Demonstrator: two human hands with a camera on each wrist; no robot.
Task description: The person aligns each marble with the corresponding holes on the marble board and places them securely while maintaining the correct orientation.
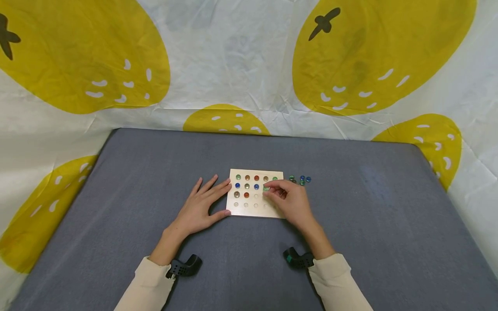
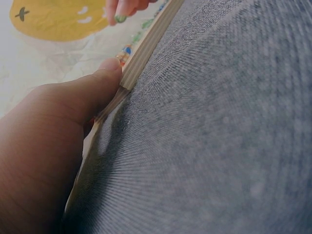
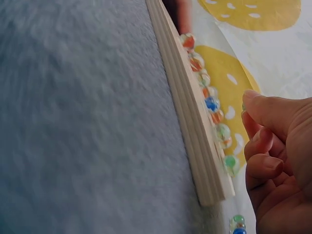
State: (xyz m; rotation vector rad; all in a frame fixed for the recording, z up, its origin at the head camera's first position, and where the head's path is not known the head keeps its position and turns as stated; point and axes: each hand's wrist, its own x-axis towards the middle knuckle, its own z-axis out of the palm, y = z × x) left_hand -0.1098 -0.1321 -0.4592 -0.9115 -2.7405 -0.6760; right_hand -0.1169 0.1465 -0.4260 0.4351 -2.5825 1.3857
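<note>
A pale wooden board (image 1: 249, 211) with rows of round hollows lies on the table, seen edge-on in both wrist views. Coloured glass marbles fill hollows in its upper rows, among them a red marble (image 1: 247, 195) and a blue marble (image 1: 237, 185). Hollows in the lowest row hold none. My left hand (image 1: 201, 209) lies with fingers spread, its fingertips and thumb touching the board's left edge. Above the board's right half, my right hand (image 1: 289, 201) pinches a green marble (image 2: 120, 18) between thumb and index finger. That hand hides part of the board's right side.
Several loose green and blue marbles (image 1: 302, 179) lie on the table just right of the board. Grey cloth (image 1: 163, 172) covers the table, and a white curtain (image 1: 233, 56) with yellow shapes hangs behind it.
</note>
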